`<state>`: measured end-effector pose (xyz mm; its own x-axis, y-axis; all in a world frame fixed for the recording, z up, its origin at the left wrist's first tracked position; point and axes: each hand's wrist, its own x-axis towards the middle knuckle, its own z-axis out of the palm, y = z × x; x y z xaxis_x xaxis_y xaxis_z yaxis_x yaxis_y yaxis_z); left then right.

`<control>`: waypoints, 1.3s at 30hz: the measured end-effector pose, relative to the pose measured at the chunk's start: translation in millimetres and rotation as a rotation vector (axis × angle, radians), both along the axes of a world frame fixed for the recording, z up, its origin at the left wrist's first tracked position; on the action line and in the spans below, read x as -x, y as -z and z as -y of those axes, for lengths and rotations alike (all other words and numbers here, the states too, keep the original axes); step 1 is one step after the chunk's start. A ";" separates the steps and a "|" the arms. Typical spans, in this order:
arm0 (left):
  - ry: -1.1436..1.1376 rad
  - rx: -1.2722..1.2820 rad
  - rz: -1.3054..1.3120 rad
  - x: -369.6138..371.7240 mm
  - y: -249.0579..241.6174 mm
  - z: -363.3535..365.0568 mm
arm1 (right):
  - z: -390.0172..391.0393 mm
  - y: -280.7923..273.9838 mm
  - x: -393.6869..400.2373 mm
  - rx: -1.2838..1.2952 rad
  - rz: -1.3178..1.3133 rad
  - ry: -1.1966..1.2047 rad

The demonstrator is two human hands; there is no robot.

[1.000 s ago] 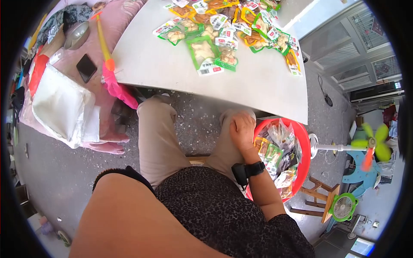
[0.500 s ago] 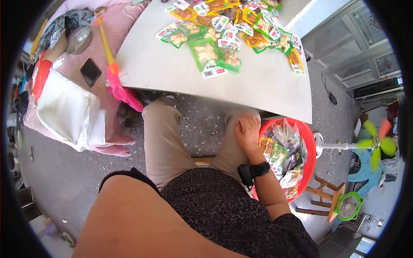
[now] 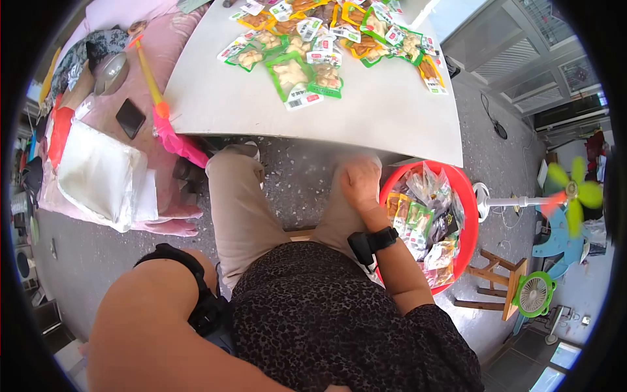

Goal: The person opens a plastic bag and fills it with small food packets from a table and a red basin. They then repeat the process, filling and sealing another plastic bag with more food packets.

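My right hand [image 3: 360, 183] lies palm down on my right thigh near the knee, fingers resting on the trouser leg and holding nothing. A black strapped device [image 3: 372, 247] is round that wrist. Just right of the hand stands a red basin [image 3: 471, 225] filled with sealed food packets [image 3: 418, 222]. My left arm [image 3: 140, 326] is bent across the lower left, beside another black strapped device [image 3: 209, 310]; its fingers cannot be made out. On the table [image 3: 313, 121] in front of me lie several green and orange food packets [image 3: 290, 73], untouched by either hand.
To the left, a pink-covered surface [image 3: 171, 59] carries a phone [image 3: 130, 118], a white plastic-wrapped bundle [image 3: 98, 170], a bowl [image 3: 112, 73] and a yellow stick [image 3: 150, 75]. On the right are a wooden stool [image 3: 499, 281], a small green fan [image 3: 534, 294] and a standing fan [image 3: 572, 191].
My left arm has drawn back toward the lower left, uncovering more of my shirt and the black device. My right hand stays on the thigh. The whole view has shifted slightly.
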<state>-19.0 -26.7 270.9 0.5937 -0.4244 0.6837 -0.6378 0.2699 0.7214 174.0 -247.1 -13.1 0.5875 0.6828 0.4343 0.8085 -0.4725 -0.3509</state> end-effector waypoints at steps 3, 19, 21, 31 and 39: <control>0.075 0.000 0.023 -5.9 -8.6 3.1 | 0.1 -3.6 0.6 -0.014 0.043 0.000; 0.087 0.028 -0.022 -9.4 -15.6 13.9 | 1.4 -5.3 0.8 -0.039 0.049 -0.003; -0.086 0.027 -0.051 -7.2 5.7 4.5 | 3.0 -0.7 -0.3 -0.040 0.098 0.013; -0.360 -0.305 0.398 -4.0 -53.6 -13.6 | -1.4 -1.6 -0.5 0.083 0.005 0.022; -0.337 -0.417 0.442 -21.4 -44.2 9.6 | 1.1 1.5 -3.1 0.069 -0.043 0.009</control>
